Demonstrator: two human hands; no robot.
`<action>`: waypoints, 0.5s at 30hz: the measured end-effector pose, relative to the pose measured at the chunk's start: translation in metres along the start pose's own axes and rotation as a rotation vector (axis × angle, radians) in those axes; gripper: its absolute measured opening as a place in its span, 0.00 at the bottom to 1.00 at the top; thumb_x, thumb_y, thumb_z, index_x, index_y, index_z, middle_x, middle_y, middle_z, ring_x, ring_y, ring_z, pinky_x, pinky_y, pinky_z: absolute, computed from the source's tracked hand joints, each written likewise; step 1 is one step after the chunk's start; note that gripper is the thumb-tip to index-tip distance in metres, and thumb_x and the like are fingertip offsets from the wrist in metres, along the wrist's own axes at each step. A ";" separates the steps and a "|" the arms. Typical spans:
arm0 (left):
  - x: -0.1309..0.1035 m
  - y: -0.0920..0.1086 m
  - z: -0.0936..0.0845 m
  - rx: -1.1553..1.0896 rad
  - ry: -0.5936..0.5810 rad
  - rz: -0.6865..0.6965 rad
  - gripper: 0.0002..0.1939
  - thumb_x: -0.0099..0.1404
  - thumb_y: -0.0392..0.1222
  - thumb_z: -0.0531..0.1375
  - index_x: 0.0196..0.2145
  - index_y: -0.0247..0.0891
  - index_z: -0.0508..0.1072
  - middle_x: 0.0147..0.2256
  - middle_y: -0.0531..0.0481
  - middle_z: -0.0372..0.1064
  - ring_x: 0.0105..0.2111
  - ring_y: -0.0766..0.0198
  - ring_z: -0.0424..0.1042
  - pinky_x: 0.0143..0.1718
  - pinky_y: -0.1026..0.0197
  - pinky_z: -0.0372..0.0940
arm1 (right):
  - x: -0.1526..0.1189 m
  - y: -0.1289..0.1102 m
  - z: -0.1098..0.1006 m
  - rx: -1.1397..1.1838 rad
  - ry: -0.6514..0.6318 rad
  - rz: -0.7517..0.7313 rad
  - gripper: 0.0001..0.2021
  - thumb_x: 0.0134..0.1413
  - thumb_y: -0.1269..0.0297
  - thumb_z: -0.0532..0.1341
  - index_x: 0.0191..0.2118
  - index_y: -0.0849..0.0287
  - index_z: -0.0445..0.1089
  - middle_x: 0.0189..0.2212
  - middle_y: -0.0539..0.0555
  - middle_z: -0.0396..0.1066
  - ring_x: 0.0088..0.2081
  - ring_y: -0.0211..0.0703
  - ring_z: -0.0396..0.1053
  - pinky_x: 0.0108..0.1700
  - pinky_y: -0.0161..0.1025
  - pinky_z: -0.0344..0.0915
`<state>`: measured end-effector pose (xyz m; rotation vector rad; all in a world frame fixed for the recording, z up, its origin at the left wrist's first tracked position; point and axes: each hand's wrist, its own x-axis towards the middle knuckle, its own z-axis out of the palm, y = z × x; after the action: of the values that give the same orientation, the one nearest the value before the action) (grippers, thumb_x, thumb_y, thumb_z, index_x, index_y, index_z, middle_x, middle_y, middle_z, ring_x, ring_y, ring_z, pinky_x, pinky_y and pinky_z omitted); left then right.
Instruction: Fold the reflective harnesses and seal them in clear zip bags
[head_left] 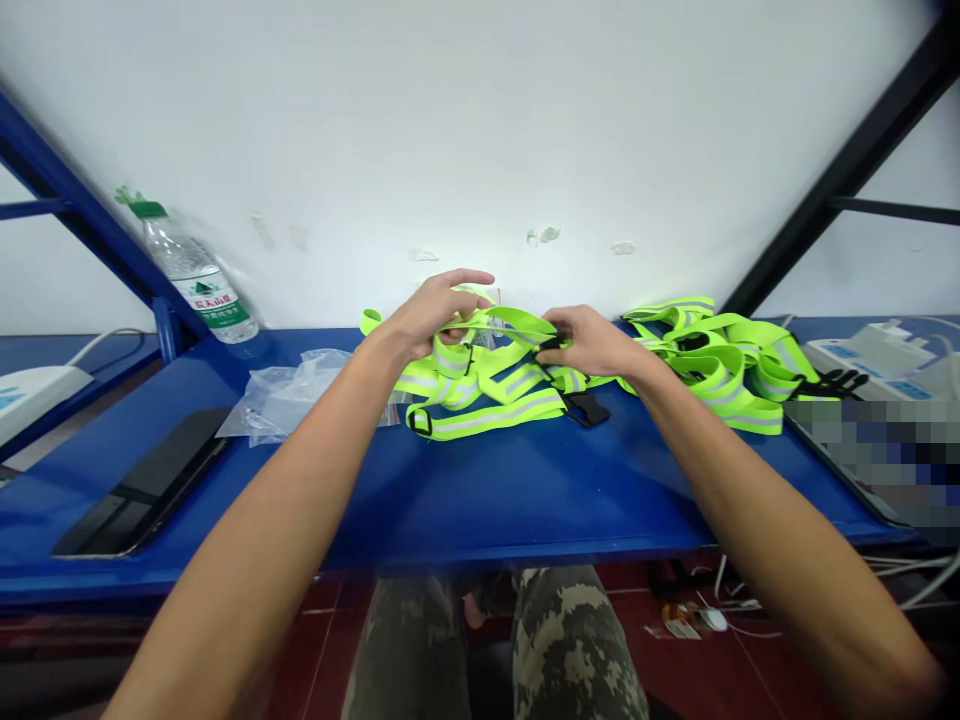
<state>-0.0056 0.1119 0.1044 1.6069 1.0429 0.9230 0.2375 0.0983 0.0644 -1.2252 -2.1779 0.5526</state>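
Note:
A tangle of neon-yellow reflective straps (487,415) with grey stripes lies on the blue shelf in front of me. My left hand (437,315) is curled over its left part, thumb and fingers around a raised length of strap and the index finger stretched out above. My right hand (592,345) pinches a black plastic fitting (551,345) on the same strap, its exact shape partly covered by the fingers. A black buckle (586,409) rests on the shelf just below my right hand. Another heap of the straps (731,370) lies to the right, with black buckle prongs (832,384).
Clear plastic bags (289,395) lie left of the straps. A dark phone or tablet (150,485) is at the front left, and a water bottle (201,275) leans by the frame. White power strips (874,355) stand at the right. The white wall (480,130) closes the back.

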 end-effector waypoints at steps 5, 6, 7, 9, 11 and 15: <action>-0.010 0.015 -0.007 0.282 -0.203 -0.060 0.28 0.46 0.42 0.72 0.47 0.47 0.77 0.31 0.47 0.72 0.19 0.68 0.61 0.23 0.59 0.55 | 0.009 -0.010 -0.001 -0.305 0.617 0.001 0.24 0.49 0.69 0.57 0.55 0.60 0.67 0.48 0.61 0.71 0.49 0.55 0.69 0.50 0.50 0.65; -0.010 0.016 -0.008 0.369 -0.253 -0.064 0.28 0.44 0.42 0.73 0.45 0.46 0.77 0.30 0.47 0.71 0.21 0.66 0.63 0.24 0.59 0.56 | 0.011 -0.012 -0.003 -0.337 0.659 0.008 0.26 0.49 0.70 0.56 0.58 0.59 0.64 0.50 0.62 0.70 0.51 0.57 0.68 0.51 0.52 0.65; -0.009 0.015 -0.010 0.450 -0.272 -0.053 0.26 0.42 0.41 0.73 0.42 0.45 0.78 0.29 0.48 0.71 0.22 0.64 0.65 0.25 0.58 0.57 | 0.013 -0.013 -0.006 -0.353 0.683 0.008 0.28 0.50 0.70 0.56 0.59 0.58 0.62 0.52 0.63 0.68 0.52 0.58 0.67 0.52 0.53 0.64; -0.003 0.009 -0.017 0.559 -0.155 0.016 0.21 0.41 0.40 0.72 0.37 0.42 0.79 0.28 0.48 0.70 0.27 0.60 0.68 0.29 0.58 0.59 | 0.018 -0.012 -0.013 -0.333 0.706 -0.013 0.27 0.51 0.71 0.55 0.58 0.56 0.62 0.53 0.62 0.67 0.54 0.58 0.65 0.52 0.54 0.65; 0.005 0.000 -0.030 0.562 0.152 0.119 0.18 0.42 0.38 0.70 0.35 0.41 0.77 0.29 0.48 0.69 0.32 0.58 0.68 0.32 0.58 0.60 | 0.024 -0.007 -0.023 -0.222 0.746 -0.014 0.20 0.52 0.72 0.54 0.52 0.56 0.65 0.49 0.61 0.68 0.52 0.55 0.66 0.50 0.52 0.66; 0.020 -0.024 -0.068 0.377 0.588 0.128 0.16 0.52 0.44 0.66 0.40 0.39 0.74 0.33 0.47 0.67 0.39 0.57 0.67 0.35 0.59 0.61 | 0.032 0.002 -0.051 0.207 1.029 0.148 0.09 0.54 0.75 0.49 0.38 0.56 0.61 0.34 0.54 0.66 0.32 0.41 0.68 0.36 0.44 0.68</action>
<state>-0.0657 0.1564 0.0992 1.7640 1.6056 1.4004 0.2592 0.1307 0.1097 -1.1821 -1.1446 0.1215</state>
